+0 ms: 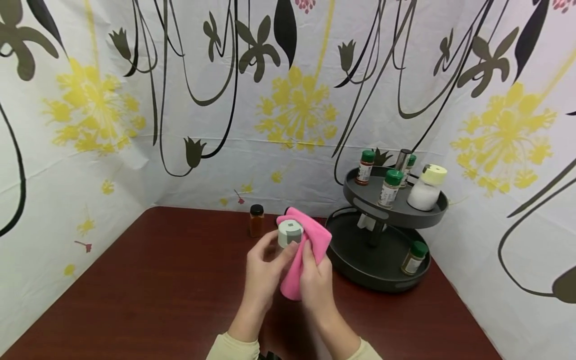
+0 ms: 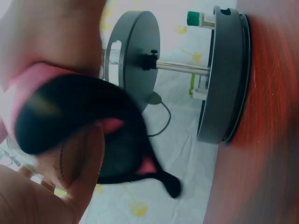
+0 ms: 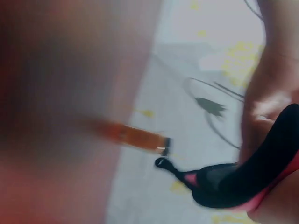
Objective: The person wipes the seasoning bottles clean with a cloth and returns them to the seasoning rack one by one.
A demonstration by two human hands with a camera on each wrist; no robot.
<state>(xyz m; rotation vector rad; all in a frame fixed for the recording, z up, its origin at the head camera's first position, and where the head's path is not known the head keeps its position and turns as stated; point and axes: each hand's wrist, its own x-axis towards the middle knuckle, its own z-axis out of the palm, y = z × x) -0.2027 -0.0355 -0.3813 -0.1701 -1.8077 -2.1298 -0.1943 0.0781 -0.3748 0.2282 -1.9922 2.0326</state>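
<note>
In the head view my left hand (image 1: 262, 272) grips a small jar by its side, thumb in front. Its pale grey-white lid (image 1: 289, 229) faces up, and fingers and cloth hide most of its body. My right hand (image 1: 317, 282) pinches a pink cloth (image 1: 317, 236) against the jar's right side, with one part hanging below. The cloth's dark underside (image 2: 84, 105) and a short loop at its corner show in the left wrist view. Just behind the hands stands a spice bottle (image 1: 256, 222) with a black cap and orange-brown contents.
A two-tier dark grey turntable (image 1: 378, 280) stands at the right on the reddish-brown table (image 1: 180, 290). Its upper tier bears several green-capped spice bottles and a white container (image 1: 425, 192) with a pale yellow lid. On the lower tier leans a green-capped bottle (image 1: 414, 257). Patterned sheeting surrounds the table.
</note>
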